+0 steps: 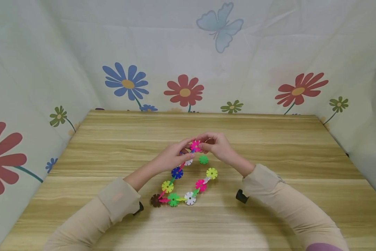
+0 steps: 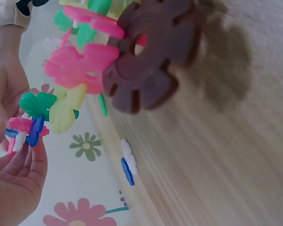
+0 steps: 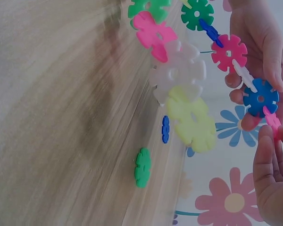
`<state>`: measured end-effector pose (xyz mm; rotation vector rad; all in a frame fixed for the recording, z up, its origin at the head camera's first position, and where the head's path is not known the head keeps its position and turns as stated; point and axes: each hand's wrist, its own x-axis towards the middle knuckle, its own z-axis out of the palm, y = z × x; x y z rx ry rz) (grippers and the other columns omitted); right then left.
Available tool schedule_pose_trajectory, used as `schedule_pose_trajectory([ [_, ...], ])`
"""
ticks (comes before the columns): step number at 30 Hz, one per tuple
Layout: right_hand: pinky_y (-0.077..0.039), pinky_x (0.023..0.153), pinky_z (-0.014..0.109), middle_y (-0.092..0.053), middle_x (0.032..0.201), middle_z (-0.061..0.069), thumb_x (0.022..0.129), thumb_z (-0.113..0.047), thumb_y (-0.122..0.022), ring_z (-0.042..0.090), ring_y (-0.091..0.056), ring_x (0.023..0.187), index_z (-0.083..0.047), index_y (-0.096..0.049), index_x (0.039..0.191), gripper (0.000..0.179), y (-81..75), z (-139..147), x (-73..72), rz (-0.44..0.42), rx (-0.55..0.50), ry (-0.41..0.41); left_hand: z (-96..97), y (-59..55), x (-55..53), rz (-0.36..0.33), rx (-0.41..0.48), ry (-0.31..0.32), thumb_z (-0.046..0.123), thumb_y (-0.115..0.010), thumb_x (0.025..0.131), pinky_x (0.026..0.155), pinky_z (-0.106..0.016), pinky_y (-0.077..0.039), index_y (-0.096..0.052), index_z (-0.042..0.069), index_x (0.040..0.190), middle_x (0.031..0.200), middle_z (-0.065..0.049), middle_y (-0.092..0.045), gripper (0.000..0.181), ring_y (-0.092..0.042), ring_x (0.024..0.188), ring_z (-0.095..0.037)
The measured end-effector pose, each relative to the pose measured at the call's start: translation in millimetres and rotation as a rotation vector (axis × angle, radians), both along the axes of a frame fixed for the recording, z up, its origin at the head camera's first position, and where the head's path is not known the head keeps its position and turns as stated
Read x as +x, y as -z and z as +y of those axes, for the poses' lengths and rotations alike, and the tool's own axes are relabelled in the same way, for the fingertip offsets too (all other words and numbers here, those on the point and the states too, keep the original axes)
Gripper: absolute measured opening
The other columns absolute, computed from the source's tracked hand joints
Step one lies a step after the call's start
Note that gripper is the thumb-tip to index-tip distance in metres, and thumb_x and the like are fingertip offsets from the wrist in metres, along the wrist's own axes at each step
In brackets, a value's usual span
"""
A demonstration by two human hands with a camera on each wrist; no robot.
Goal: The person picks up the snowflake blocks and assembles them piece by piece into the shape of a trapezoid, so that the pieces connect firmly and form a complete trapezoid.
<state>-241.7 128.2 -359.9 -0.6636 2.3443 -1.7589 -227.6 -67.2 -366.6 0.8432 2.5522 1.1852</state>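
Nearest us, the disc chain [image 1: 173, 199] bends round toward 7 o'clock; beyond, our left hand [image 1: 171, 158] pinches a blue disc [image 3: 253, 100], our right hand [image 1: 220, 148] a pink disc [image 3: 273, 122]. We judge a crooked push could pop the chain apart.

On my feed I see a hot-pink disc [image 3: 273, 122] between the right fingers [image 3: 264, 153], a blue disc [image 3: 254, 97] at the left thumb [image 3: 275, 70]. On their near side, the chain [image 1: 167, 184] mixes in brown, yellow, green and white. Beyond them, the table [image 1: 260, 129] is streaked tan, the white backdrop [image 1: 150, 42] printed with red and blue flowers [image 1: 128, 84].
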Motion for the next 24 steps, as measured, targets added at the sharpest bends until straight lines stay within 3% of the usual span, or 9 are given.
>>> schedule_pose_trajectory([
  [5,-0.053,0.061,0.028,-0.060,0.087,0.023,0.083,-0.001,-0.057,0.037,-0.060,0.072,0.007,-0.059,0.102,0.021,4.9,5,-6.7,-0.034,0.011,0.032,-7.7,2.7,-2.6,-0.024,-0.005,-0.040,0.039,-0.050,0.088,0.077,-0.027,-0.050,-0.032,0.018,0.137,0.110,-0.007,-0.059,0.056,-0.058,0.094,-0.017],
  [9,-0.052,0.060,0.029,-0.058,0.085,0.013,0.082,-0.003,-0.059,0.024,-0.060,0.068,0.004,-0.060,0.102,0.021,10.1,12,-13.4,-0.061,0.063,0.031,-16.4,3.6,-5.1,-0.026,0.009,-0.073,0.038,-0.051,0.087,0.078,-0.028,-0.051,-0.033,0.021,0.136,0.115,-0.011,-0.057,0.055,-0.059,0.095,-0.019],
  [12,-0.051,0.063,0.031,-0.057,0.086,0.012,0.081,-0.002,-0.058,0.015,-0.057,0.068,0.004,-0.059,0.103,0.023,16.0,18,-18.7,-0.097,0.125,0.014,-22.6,3.5,-6.7,-0.024,0.039,-0.085,0.032,-0.053,0.088,0.077,-0.030,-0.051,-0.033,0.017,0.136,0.114,-0.015,-0.057,0.054,-0.061,0.094,-0.022],
  [19,-0.048,0.056,0.033,-0.055,0.092,0.026,0.079,0.004,-0.056,0.014,-0.051,0.066,0.008,-0.056,0.106,0.027,27.8,24,-27.1,-0.119,0.282,-0.057,-37.7,3.9,-9.4,-0.024,0.062,-0.157,0.026,-0.057,0.086,0.076,-0.032,-0.052,-0.035,0.015,0.135,0.111,-0.015,-0.060,0.054,-0.062,0.094,-0.024],
  [24,-0.048,0.052,0.029,-0.058,0.085,0.019,0.077,0.003,-0.060,0.018,-0.051,0.062,0.006,-0.058,0.105,0.028,33.2,23,-27.8,-0.138,0.359,-0.098,-47.7,5.6,-11.2,-0.021,0.055,-0.207,0.025,-0.059,0.085,0.077,-0.033,-0.052,-0.036,0.014,0.134,0.109,-0.015,-0.061,0.055,-0.061,0.094,-0.026],
])
